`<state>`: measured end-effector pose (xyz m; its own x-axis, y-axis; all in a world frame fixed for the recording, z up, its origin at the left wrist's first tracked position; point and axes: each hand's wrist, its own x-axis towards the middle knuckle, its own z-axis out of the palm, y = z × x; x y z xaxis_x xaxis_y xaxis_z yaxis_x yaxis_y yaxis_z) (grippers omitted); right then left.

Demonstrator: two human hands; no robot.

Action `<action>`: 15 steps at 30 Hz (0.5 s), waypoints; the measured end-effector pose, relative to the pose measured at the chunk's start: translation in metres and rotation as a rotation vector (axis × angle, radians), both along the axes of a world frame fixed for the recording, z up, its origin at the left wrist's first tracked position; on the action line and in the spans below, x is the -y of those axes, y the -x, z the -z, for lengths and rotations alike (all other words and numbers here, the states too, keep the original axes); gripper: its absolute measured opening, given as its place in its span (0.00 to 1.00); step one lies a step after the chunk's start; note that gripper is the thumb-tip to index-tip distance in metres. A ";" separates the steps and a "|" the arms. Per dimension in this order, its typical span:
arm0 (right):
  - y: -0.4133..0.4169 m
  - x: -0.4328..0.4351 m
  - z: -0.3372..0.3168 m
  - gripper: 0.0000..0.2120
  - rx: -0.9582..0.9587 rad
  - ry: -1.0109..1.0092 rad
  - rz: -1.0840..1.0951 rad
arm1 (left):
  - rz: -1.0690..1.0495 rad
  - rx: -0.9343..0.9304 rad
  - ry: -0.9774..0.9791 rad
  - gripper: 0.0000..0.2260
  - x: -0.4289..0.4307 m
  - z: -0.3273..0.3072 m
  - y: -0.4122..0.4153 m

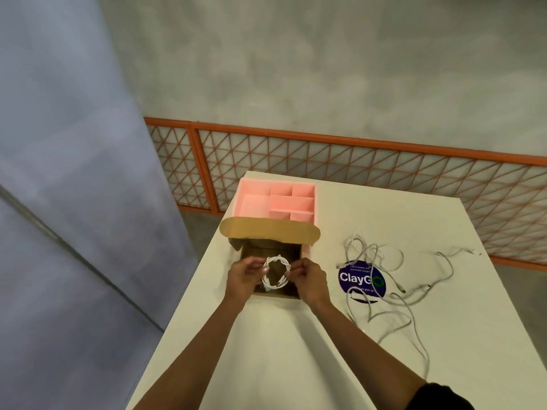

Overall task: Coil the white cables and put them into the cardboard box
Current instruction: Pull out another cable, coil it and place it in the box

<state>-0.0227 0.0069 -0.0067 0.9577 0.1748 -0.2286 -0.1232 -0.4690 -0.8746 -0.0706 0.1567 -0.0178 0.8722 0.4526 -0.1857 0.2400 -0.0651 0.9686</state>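
Now: both hands are over the open cardboard box. The left hand and right hand each pinch one side of the coiled white cable, a small ring above the box's dark interior. The brown flap stands up behind, with a pink divided tray just beyond it. Loose white cables sprawl tangled to the right, across a round blue sticker. The surface is pale and smooth; its left edge runs near the box, with open room in front.

A pink compartment tray is sitting at the far end of a white table. A blue ClayGo sticker is lying flat on the tabletop. An orange mesh fence is standing behind.
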 end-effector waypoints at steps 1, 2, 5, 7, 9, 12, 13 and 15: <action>-0.002 -0.004 0.002 0.05 0.006 0.027 0.004 | 0.008 0.000 -0.006 0.11 -0.004 0.003 -0.003; -0.004 -0.007 0.003 0.06 0.015 0.053 0.007 | 0.016 -0.003 -0.005 0.11 -0.007 0.007 -0.007; -0.008 -0.013 0.006 0.06 0.051 0.140 0.000 | 0.020 -0.009 0.064 0.11 -0.014 0.014 -0.016; -0.010 -0.015 0.009 0.07 0.087 0.200 -0.017 | 0.023 -0.020 0.104 0.11 -0.017 0.018 -0.021; -0.011 -0.015 0.010 0.08 0.113 0.259 -0.038 | 0.033 -0.033 0.092 0.11 -0.017 0.022 -0.022; -0.013 -0.017 0.012 0.09 0.116 0.343 -0.086 | 0.054 -0.066 0.032 0.10 -0.020 0.029 -0.024; -0.013 -0.017 0.012 0.09 0.118 0.380 -0.107 | 0.059 -0.081 0.014 0.10 -0.020 0.031 -0.024; -0.015 -0.019 0.011 0.10 0.132 0.468 -0.154 | 0.070 -0.125 0.009 0.09 -0.020 0.032 -0.024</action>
<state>-0.0078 0.0255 -0.0178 0.9548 0.2245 -0.1950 0.0759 -0.8182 -0.5699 -0.0462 0.1764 -0.0502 0.8715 0.3893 -0.2983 0.3536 -0.0771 0.9322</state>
